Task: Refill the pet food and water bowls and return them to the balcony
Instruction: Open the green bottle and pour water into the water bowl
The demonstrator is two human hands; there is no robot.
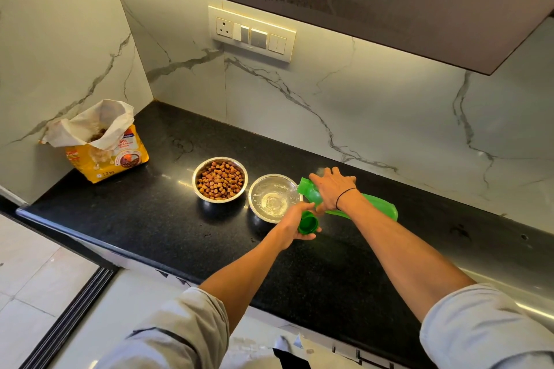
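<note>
Two steel bowls stand side by side on the black counter [150,212]. The left bowl [220,179] is full of brown kibble. The right bowl [273,197] holds some clear water. My right hand [332,188] grips a green bottle [377,205], tilted on its side with its mouth over the right bowl's rim, and water runs out of it. My left hand [295,223] holds the green bottle cap [308,224] just in front of that bowl.
An open yellow pet food bag [105,143] stands at the counter's back left corner. Marble walls close the left and back. A switch panel [253,34] sits on the back wall under a dark overhead cabinet [389,2]. Tiled floor lies lower left.
</note>
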